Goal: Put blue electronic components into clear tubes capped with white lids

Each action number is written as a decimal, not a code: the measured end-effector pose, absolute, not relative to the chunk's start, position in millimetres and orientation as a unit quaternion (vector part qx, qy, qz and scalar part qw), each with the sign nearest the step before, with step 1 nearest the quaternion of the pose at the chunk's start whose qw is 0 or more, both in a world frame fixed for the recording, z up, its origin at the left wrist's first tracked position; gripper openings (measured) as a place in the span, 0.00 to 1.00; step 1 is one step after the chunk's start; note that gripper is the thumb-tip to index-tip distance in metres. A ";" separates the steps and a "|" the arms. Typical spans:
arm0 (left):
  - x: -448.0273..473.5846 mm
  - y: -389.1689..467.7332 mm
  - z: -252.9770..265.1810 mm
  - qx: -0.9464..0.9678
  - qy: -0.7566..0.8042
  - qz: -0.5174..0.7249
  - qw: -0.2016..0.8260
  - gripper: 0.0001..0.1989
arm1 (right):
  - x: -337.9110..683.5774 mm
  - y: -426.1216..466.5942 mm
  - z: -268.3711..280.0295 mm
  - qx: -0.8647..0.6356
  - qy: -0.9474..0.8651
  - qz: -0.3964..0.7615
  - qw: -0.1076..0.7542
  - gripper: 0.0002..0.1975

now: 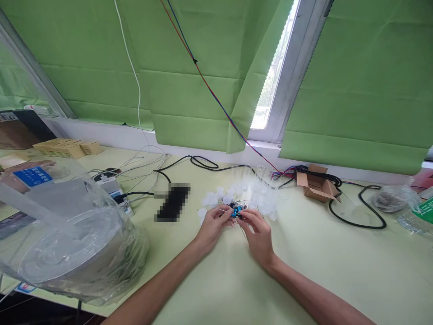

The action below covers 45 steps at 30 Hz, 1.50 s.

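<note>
Nearest, two bare forearms over a bare stretch of pale yellow-green tabletop (223, 284), and off to the left a big round reel (74, 243) wrapped in clear plastic. Next, between both hands and above the table's middle, a small bunch of blue cylindrical components (238, 210) with thin wire leads. In the left hand (214, 222), a grasp on the bunch from its left side, thumb pressed down on top; at the right hand (260, 230), fingertips drawn together at the bunch's right edge. Cannot tell whether pinching one piece there or only touching. Looks like work in full swing, judging by the components gathered in the fingers; no visibly finished group set aside, and too small to count what is left. Just beyond, scattered translucent white caps (211, 198) and, beside them, upright clear tubes (260, 183), blurred by glare. Farther left, a masked black object (173, 203) near a black cable (140, 193); farther right, an open cardboard box (314, 194), a plastic bag (394, 198) and a green-labelled bottle (414, 221). Along the back left, small yellow cartons (61, 148). Behind everything, green curtains (203, 117), a bright gap beside a pale window frame (287, 76), and red and blue wires (209, 89) slanting down to the tabletop.
</note>
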<state>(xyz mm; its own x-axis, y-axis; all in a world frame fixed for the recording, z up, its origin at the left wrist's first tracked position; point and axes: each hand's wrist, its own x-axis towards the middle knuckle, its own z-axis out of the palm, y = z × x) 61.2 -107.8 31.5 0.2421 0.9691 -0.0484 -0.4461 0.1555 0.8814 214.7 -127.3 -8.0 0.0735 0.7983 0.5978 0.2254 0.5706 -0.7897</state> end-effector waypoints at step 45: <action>63.4 -108.1 30.5 0.358 0.333 0.541 0.685 0.13 | 213.2 -130.7 -1.1 -0.436 -0.627 0.317 0.562 0.11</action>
<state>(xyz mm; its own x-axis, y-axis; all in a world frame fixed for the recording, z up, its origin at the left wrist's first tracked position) 63.4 -108.1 30.5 0.1938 0.9787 -0.0683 -0.5017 0.1587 0.8503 213.2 -130.7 -1.1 0.0125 0.9030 0.4295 0.1906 0.4195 -0.8875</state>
